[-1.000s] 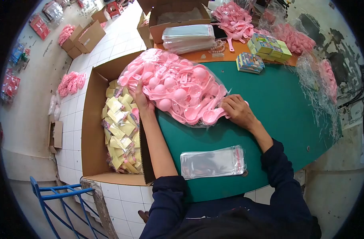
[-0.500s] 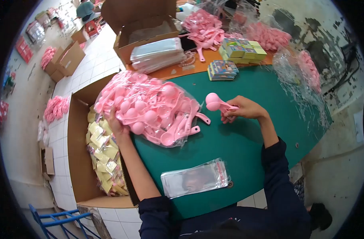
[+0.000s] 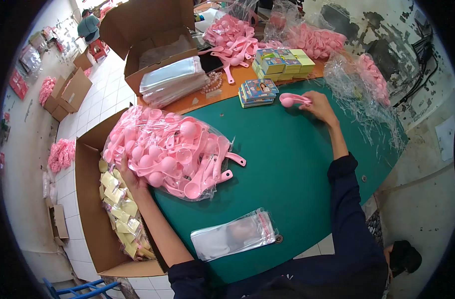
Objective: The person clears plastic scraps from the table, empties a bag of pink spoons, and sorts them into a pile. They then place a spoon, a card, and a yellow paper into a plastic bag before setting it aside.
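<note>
My right hand (image 3: 315, 105) is closed on the handle of a pink spoon (image 3: 288, 99), over the green table (image 3: 267, 154) just right of a small stack of printed cards (image 3: 258, 91). At the left, my left hand (image 3: 132, 174) rests against the near left side of a clear bag full of pink spoons (image 3: 170, 157); its fingers are partly hidden by the bag. Some spoon handles stick out of the bag's right side. Flat clear plastic sleeves (image 3: 232, 235) lie near the front edge.
An open carton (image 3: 90, 219) with yellow-carded packets stands at the left. Along the back are another open box (image 3: 160, 50), stacked clear sleeves (image 3: 172, 79), card bundles (image 3: 282, 62) and pink spoon piles (image 3: 232, 37). A person (image 3: 88, 26) is in the far background.
My right hand has moved away from me toward the back of the table with the pink spoon. The view has shifted, and the bag looks little changed beside my left hand.
</note>
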`<state>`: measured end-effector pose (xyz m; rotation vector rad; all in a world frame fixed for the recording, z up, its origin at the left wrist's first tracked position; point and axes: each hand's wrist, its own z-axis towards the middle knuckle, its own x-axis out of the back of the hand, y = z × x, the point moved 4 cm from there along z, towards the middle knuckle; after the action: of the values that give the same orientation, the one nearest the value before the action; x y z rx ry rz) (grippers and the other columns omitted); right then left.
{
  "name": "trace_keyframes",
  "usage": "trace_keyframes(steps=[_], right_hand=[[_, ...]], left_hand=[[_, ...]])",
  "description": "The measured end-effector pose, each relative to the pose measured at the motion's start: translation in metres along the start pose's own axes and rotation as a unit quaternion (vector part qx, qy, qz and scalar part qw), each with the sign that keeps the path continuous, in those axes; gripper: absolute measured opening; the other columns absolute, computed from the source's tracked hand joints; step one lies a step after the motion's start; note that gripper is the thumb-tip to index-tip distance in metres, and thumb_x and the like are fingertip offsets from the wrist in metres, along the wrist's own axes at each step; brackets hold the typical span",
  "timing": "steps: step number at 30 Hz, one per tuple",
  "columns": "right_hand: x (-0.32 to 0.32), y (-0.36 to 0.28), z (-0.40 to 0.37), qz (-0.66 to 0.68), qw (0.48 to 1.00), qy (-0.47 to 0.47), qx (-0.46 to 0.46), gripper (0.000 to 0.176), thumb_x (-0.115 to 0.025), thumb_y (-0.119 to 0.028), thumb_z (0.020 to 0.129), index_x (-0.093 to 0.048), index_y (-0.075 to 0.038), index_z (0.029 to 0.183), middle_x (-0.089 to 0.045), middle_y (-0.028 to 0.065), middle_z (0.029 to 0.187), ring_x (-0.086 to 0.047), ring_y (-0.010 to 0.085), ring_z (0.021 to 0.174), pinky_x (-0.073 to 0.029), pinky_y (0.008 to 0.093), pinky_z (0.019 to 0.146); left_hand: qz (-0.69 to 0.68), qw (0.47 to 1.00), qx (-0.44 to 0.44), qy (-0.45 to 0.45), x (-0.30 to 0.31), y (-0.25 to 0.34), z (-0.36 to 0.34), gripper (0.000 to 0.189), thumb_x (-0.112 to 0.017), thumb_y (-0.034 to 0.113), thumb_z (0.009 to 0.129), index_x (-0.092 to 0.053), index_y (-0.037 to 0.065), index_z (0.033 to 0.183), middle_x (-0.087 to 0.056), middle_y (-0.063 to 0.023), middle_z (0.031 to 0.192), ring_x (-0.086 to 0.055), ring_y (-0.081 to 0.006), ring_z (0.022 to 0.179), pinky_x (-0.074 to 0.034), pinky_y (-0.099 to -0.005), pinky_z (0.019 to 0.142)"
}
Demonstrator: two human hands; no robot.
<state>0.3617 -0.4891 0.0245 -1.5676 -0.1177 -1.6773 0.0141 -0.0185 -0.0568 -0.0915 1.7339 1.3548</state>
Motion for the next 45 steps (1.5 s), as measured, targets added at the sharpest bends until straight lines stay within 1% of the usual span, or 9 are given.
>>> trace_keyframes(steps=[7,11,13,15,18,22,28,37,45], right_hand=[[0.028,-0.043,-0.006,-0.005,0.996,0.050,0.079,0.045,-0.074,-0.019,0.068,-0.059,-0.004,0.108,-0.057,0.0110,0.104,-0.055,0.0258,0.099,-0.043,0.0333,0.086],[-0.038,-0.167,-0.036,0.146,0.907,-0.315,0.237,0.023,-0.065,-0.015,0.077,-0.064,-0.005,0.098,-0.061,0.0096,0.100,-0.057,0.0245,0.096,-0.046,0.0333,0.083],[-0.085,-0.213,-0.062,0.202,0.855,-0.275,0.391,0.026,-0.064,-0.016,0.078,-0.062,-0.006,0.103,-0.059,0.0114,0.106,-0.057,0.0261,0.095,-0.047,0.0322,0.081],[-0.110,-0.233,-0.067,0.128,0.896,-0.109,0.410,0.031,-0.064,-0.017,0.076,-0.059,-0.007,0.105,-0.056,0.0122,0.107,-0.054,0.0285,0.099,-0.046,0.0346,0.083],[-0.119,-0.246,-0.074,0.030,0.928,-0.022,0.372,0.038,-0.066,-0.018,0.073,-0.055,-0.008,0.108,-0.050,0.0130,0.111,-0.050,0.0310,0.105,-0.043,0.0391,0.088],[-0.118,-0.256,-0.081,0.054,0.918,-0.106,0.379,0.038,-0.067,-0.017,0.071,-0.054,-0.007,0.105,-0.046,0.0143,0.114,-0.044,0.0335,0.111,-0.037,0.0448,0.095],[-0.096,-0.250,-0.083,0.078,0.897,-0.175,0.399,0.036,-0.066,-0.011,0.070,-0.054,-0.006,0.104,-0.045,0.0154,0.116,-0.043,0.0355,0.113,-0.035,0.0431,0.098],[-0.111,-0.244,-0.094,-0.068,0.879,-0.089,0.464,0.024,-0.061,-0.007,0.076,-0.059,-0.007,0.100,-0.046,0.0162,0.118,-0.047,0.0329,0.109,-0.043,0.0367,0.090],[-0.082,-0.205,-0.102,0.126,0.932,-0.189,0.283,0.035,-0.059,0.004,0.067,-0.056,-0.004,0.102,-0.046,0.0194,0.121,-0.048,0.0361,0.111,-0.042,0.0364,0.093]], left_hand=[[-0.027,1.000,0.008,0.008,-0.003,-0.001,-0.001,0.041,-0.054,0.014,0.088,-0.042,0.005,0.126,-0.056,-0.0135,0.114,-0.059,-0.0253,0.099,-0.053,-0.0380,0.081],[-0.041,0.999,0.022,-0.026,-0.006,0.000,-0.002,0.043,-0.055,0.015,0.087,-0.043,0.004,0.126,-0.054,-0.0142,0.117,-0.058,-0.0270,0.100,-0.052,-0.0391,0.082],[-0.038,0.999,0.004,-0.033,-0.009,0.000,-0.001,0.044,-0.056,0.016,0.086,-0.043,0.004,0.126,-0.054,-0.0144,0.117,-0.058,-0.0270,0.101,-0.052,-0.0395,0.083],[-0.039,0.999,0.000,-0.025,-0.007,0.000,-0.001,0.044,-0.056,0.015,0.086,-0.042,0.004,0.126,-0.054,-0.0142,0.117,-0.058,-0.0269,0.101,-0.052,-0.0393,0.083],[-0.043,0.999,-0.026,0.001,-0.001,-0.003,0.006,0.047,-0.057,0.012,0.085,-0.038,0.007,0.127,-0.053,-0.0140,0.117,-0.058,-0.0265,0.100,-0.053,-0.0386,0.081],[-0.039,0.999,-0.036,0.001,0.002,-0.004,0.008,0.042,-0.057,0.010,0.084,-0.042,0.007,0.123,-0.055,-0.0123,0.112,-0.060,-0.0244,0.095,-0.054,-0.0363,0.078],[-0.038,0.998,-0.044,0.015,-0.017,0.004,-0.007,0.034,-0.055,0.016,0.084,-0.052,0.001,0.114,-0.060,-0.0131,0.106,-0.061,-0.0243,0.094,-0.052,-0.0383,0.083],[-0.043,0.999,-0.014,0.012,-0.005,-0.006,0.002,0.038,-0.054,0.020,0.084,-0.051,0.001,0.117,-0.059,-0.0136,0.108,-0.061,-0.0258,0.096,-0.052,-0.0393,0.083],[-0.092,0.996,-0.001,0.006,-0.010,-0.003,-0.003,0.034,-0.055,0.009,0.084,-0.048,0.004,0.117,-0.060,-0.0130,0.105,-0.062,-0.0257,0.093,-0.055,-0.0396,0.076]])
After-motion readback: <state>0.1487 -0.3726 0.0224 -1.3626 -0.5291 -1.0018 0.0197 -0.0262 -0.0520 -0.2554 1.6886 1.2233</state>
